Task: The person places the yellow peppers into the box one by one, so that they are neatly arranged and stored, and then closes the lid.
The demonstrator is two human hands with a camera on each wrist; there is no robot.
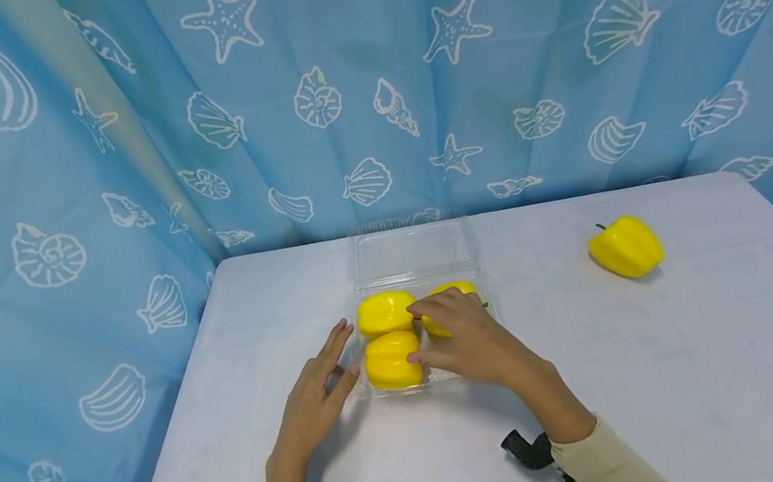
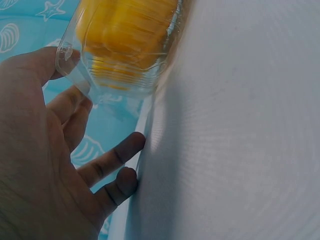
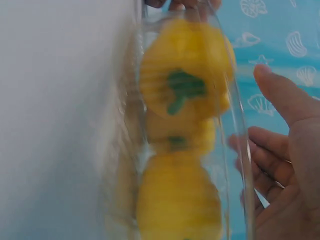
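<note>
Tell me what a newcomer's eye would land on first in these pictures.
The bright yellow peppers stand out first, three of them packed in a clear plastic box with its lid open, at the middle of the white table. The right hand lies over the peppers, and the left hand rests at the box's left edge. A fourth yellow pepper lies alone far to the right, before a blue curtain printed with shells and starfish.

I count four yellow peppers (image 1: 384,313), three of them in one clear plastic box (image 1: 409,252) and one loose, plus one table (image 1: 679,363).
</note>
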